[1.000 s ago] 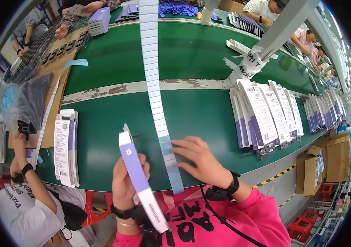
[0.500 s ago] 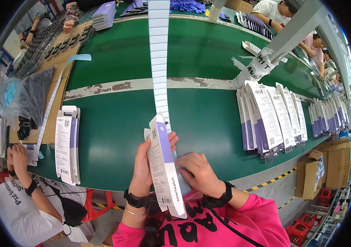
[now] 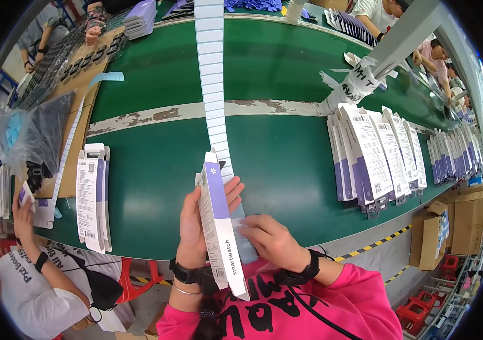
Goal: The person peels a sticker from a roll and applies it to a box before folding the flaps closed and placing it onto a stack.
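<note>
the left hand [image 3: 192,226] wraps the slim white-and-purple carton [image 3: 217,208] over the green table's [image 3: 150,209] near edge; likely light, stiff, crushable, best held by its long edges. the right hand [image 3: 275,241] nears the label strip [image 3: 212,85], grip unclear.

green worktable [image 3: 287,170] | slanted grey post [image 3: 408,39] | grey floor [image 3: 389,264], yellow-black striped tape [image 3: 373,243] | red stools [image 3: 414,311]

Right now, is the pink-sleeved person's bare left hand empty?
No, the left hand holds a narrow white-and-purple cardboard box.
</note>
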The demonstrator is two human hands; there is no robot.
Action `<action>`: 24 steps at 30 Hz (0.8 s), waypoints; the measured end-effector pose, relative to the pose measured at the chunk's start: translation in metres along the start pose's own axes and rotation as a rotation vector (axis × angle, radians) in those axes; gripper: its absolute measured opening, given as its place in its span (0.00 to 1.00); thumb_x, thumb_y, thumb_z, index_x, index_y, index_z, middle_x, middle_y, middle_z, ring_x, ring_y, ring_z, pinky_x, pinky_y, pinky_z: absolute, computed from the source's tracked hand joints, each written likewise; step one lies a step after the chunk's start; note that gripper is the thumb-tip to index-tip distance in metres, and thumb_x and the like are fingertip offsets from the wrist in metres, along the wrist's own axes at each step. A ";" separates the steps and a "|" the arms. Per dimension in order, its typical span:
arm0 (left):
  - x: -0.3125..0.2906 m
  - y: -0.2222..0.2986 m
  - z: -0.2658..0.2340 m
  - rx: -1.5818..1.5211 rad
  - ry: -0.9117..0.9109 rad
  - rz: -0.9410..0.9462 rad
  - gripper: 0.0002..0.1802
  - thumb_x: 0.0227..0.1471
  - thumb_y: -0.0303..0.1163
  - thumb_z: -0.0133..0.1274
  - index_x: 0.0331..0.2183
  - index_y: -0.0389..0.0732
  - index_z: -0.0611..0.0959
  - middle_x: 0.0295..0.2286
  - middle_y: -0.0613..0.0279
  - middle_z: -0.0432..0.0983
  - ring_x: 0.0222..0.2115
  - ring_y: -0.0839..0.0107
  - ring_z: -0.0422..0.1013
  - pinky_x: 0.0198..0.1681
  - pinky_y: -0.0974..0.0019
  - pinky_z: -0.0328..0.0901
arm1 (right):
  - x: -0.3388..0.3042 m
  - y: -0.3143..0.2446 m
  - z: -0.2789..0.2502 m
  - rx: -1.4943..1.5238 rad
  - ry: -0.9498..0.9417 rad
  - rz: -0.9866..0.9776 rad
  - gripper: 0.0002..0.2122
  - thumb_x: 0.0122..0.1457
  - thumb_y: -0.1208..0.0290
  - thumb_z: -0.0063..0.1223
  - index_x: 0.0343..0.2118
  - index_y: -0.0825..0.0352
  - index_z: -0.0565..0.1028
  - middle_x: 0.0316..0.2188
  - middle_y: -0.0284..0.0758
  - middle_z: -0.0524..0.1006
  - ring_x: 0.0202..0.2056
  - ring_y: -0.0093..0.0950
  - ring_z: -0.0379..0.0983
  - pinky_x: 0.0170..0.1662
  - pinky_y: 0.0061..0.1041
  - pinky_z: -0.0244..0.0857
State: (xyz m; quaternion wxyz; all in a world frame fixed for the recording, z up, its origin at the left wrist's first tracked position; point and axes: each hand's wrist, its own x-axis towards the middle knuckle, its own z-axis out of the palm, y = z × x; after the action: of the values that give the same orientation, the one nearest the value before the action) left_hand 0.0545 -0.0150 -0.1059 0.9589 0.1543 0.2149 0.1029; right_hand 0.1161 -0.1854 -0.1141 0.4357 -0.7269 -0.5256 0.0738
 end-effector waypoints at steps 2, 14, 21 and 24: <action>0.000 0.000 0.000 -0.007 -0.004 0.019 0.24 0.60 0.43 0.35 0.42 0.29 0.71 0.52 0.33 0.62 0.56 0.46 0.60 0.58 0.52 0.58 | -0.003 -0.002 -0.009 0.067 0.010 -0.005 0.10 0.44 0.84 0.58 0.32 0.70 0.77 0.37 0.39 0.75 0.36 0.38 0.73 0.38 0.31 0.69; -0.061 -0.007 0.038 1.074 -0.246 0.520 0.45 0.46 0.18 0.54 0.59 0.35 0.44 0.43 0.41 0.72 0.44 0.63 0.71 0.48 0.64 0.66 | 0.089 -0.068 -0.117 -0.148 -0.129 -0.210 0.14 0.42 0.81 0.61 0.36 0.71 0.75 0.27 0.35 0.76 0.24 0.32 0.68 0.28 0.27 0.62; -0.077 0.004 0.056 1.489 -0.158 0.532 0.32 0.43 0.22 0.58 0.51 0.31 0.67 0.38 0.48 0.76 0.31 0.62 0.76 0.36 0.68 0.70 | 0.091 -0.073 -0.087 -0.458 -0.118 -0.220 0.17 0.44 0.74 0.61 0.36 0.75 0.69 0.18 0.33 0.67 0.21 0.29 0.67 0.23 0.26 0.61; -0.080 0.006 0.053 1.545 -0.233 0.342 0.34 0.46 0.22 0.55 0.54 0.32 0.62 0.43 0.44 0.71 0.39 0.62 0.73 0.42 0.65 0.67 | 0.091 -0.071 -0.076 -0.769 -0.120 -0.042 0.18 0.43 0.68 0.63 0.32 0.72 0.68 0.15 0.31 0.64 0.17 0.27 0.66 0.19 0.25 0.60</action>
State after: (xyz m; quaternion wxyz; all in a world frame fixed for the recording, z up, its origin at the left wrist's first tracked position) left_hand 0.0062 -0.0434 -0.0278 0.5681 0.8154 0.0974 0.0539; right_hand 0.1494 -0.1478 0.0148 0.1012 -0.8207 -0.5542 -0.0952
